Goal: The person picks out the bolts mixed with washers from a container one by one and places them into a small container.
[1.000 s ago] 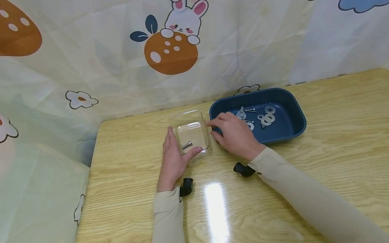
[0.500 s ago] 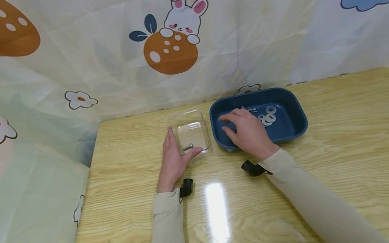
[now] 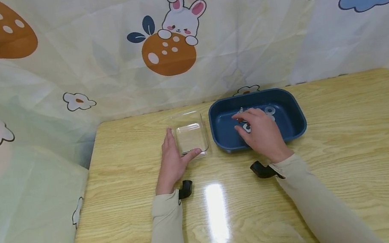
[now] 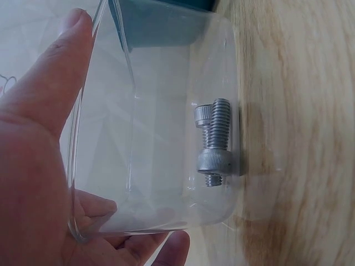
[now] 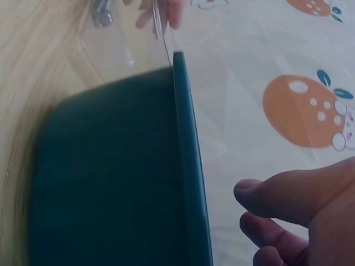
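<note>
My left hand (image 3: pixel 172 160) holds the clear plastic box (image 3: pixel 204 130) at its near left corner, thumb along the front wall and fingers along the left side. In the left wrist view, two socket head bolts, a thicker one (image 4: pixel 215 160) overlapping a thinner one (image 4: pixel 203 115), lie inside the box. My right hand (image 3: pixel 264 133) hovers over the blue bin (image 3: pixel 221 127), thumb and index finger apart with a gap between them. Flat washers (image 3: pixel 270 110) and other small metal parts lie in the bin, partly hidden beneath that hand.
Both containers stand side by side near the back of the wooden table (image 3: pixel 356 132). Behind and to the left hangs a printed cloth (image 3: pixel 262 40). Black wrist cameras stick out by each cuff, the right camera (image 3: pixel 262 169) near the bin's front wall.
My right hand has moved right, from the gap beside the clear box to over the blue bin's middle. The visible bolt has shifted towards the box's front wall. The left hand stays in place.
</note>
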The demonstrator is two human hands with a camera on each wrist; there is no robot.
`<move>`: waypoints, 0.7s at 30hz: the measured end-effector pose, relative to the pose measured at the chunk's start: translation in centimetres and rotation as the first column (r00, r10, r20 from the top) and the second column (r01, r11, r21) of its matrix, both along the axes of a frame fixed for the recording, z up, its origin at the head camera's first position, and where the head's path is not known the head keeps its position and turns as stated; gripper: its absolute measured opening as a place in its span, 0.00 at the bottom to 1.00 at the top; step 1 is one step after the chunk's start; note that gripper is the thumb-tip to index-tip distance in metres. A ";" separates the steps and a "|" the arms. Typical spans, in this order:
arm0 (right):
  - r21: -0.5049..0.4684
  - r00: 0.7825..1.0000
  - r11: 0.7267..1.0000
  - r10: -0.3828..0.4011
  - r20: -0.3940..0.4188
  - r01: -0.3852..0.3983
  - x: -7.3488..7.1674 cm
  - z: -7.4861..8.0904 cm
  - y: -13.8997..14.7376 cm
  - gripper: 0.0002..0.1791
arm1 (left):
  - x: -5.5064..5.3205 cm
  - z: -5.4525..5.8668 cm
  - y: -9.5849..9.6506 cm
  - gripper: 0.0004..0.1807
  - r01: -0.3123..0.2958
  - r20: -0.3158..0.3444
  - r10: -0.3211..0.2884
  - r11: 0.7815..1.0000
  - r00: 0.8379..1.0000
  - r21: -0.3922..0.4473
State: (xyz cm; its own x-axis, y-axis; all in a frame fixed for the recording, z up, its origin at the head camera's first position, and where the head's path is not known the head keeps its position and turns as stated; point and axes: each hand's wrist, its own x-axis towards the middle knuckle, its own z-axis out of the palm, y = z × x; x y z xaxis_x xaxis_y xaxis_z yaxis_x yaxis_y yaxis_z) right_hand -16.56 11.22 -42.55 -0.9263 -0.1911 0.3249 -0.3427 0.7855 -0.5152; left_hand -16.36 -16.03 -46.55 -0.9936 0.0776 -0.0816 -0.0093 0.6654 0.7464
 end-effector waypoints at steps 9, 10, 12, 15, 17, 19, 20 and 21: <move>-0.013 0.998 0.998 -0.062 0.012 0.062 0.0 -0.6 1.7 0.18 | 0.0 0.1 0.2 0.68 -0.004 0.018 0.004 1.000 1.000 0.014; -0.014 0.997 0.998 -0.069 0.018 0.069 0.0 -0.6 1.9 0.18 | 0.0 0.1 0.2 0.67 -0.005 0.018 0.004 1.000 1.000 0.014; -0.007 0.996 0.997 -0.080 0.031 0.081 0.0 -0.6 2.1 0.17 | 0.0 0.1 0.2 0.67 -0.004 0.020 0.004 1.000 1.000 0.017; 0.007 0.995 0.997 -0.080 0.054 0.080 -0.1 -0.5 2.4 0.17 | 0.0 0.1 0.1 0.67 -0.011 0.008 0.011 1.000 1.000 0.020; 0.022 0.995 0.997 -0.079 0.063 0.078 -0.2 -0.5 2.6 0.17 | 0.0 0.1 0.0 0.68 -0.011 -0.001 0.011 1.000 1.000 0.023; 0.034 0.994 0.996 -0.084 0.065 0.082 -0.3 -0.5 2.8 0.18 | 0.0 0.1 -0.1 0.68 -0.012 -0.001 0.012 1.000 1.000 0.023; 0.039 0.994 0.996 -0.087 0.066 0.085 -0.3 -0.5 2.9 0.18 | 0.1 0.1 -0.2 0.68 -0.012 0.001 0.012 1.000 1.000 0.025; 0.042 0.994 0.995 -0.092 0.067 0.089 -0.4 -0.5 3.1 0.18 | 0.1 0.1 -0.2 0.69 -0.010 0.004 0.009 1.000 1.000 0.023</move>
